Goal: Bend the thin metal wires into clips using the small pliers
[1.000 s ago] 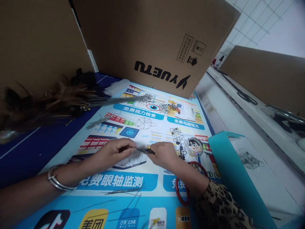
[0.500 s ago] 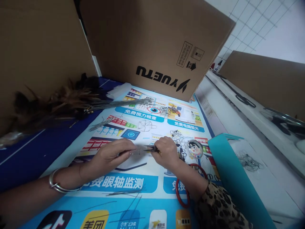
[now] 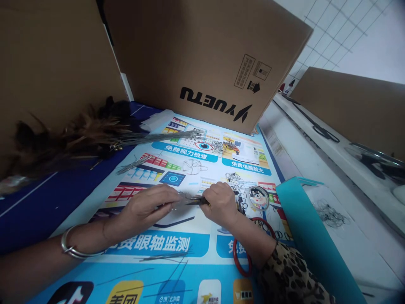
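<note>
- A fine wire piece (image 3: 182, 196) is held above the printed sheet, between the two hands; its shape is blurred.
- It is pinched in the grip of the left hand (image 3: 148, 203), between thumb and fingers.
- Dark pliers (image 3: 196, 200) are pointed at it, their handles enclosed by the curled grip of the right hand (image 3: 221, 203); whether the tips touch the wire cannot be told.
- The desk (image 3: 84, 185), dark blue at the left, is largely covered by the printed sheet (image 3: 215, 269), on which loose straight wires (image 3: 163, 256) are scattered near the front.
- Farther back, a long wire bundle (image 3: 167, 136) is laid near brown feathers (image 3: 82, 128).
- At the right, red handles (image 3: 243, 265) are partly hidden by the forearm, beside a turquoise box (image 3: 313, 236).
- The desk is backed by a YUETU carton (image 3: 202, 50); beyond it, a white tiled wall (image 3: 341, 27) is seen.
</note>
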Motion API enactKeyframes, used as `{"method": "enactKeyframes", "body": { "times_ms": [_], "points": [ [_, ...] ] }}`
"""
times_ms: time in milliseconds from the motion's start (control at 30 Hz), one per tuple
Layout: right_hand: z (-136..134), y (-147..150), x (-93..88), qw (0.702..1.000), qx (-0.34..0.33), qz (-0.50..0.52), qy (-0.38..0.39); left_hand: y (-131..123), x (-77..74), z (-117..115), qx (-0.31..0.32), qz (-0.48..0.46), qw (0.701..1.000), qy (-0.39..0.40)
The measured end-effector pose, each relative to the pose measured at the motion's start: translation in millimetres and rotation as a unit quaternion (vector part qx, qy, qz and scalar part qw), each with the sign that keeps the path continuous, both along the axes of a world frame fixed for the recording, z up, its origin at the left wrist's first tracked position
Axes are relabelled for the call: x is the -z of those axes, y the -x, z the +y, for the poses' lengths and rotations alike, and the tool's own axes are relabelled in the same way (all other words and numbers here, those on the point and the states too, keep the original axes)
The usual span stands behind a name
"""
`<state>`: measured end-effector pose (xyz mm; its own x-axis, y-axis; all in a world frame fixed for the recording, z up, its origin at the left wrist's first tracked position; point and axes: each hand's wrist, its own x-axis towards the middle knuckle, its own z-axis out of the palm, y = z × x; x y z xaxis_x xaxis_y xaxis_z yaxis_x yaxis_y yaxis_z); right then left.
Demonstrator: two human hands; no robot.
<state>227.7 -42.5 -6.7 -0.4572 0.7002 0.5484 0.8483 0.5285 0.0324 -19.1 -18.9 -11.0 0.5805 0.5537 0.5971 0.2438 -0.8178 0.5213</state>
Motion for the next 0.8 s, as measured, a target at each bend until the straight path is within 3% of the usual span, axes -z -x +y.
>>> {"method": "enactKeyframes", "body": {
  "times_ms": [400, 633, 800],
  "points": [
    [-0.3, 0.3, 6.5, 0.999, 0.010, -0.033, 0.033, -5.4, -3.4, -2.8, -0.007, 0.001, 0.999, 0.044],
    [-1.4, 2.0, 3.5, 0.995, 0.010, -0.055, 0.083, -6.0, -5.9, -4.1, -0.025, 0.021, 0.979, 0.199],
    [-1.5, 3.3, 2.0, 0.993, 0.009, -0.048, 0.105, -6.2, -6.7, -3.0, -0.001, -0.001, 0.933, 0.359]
  ]
}}
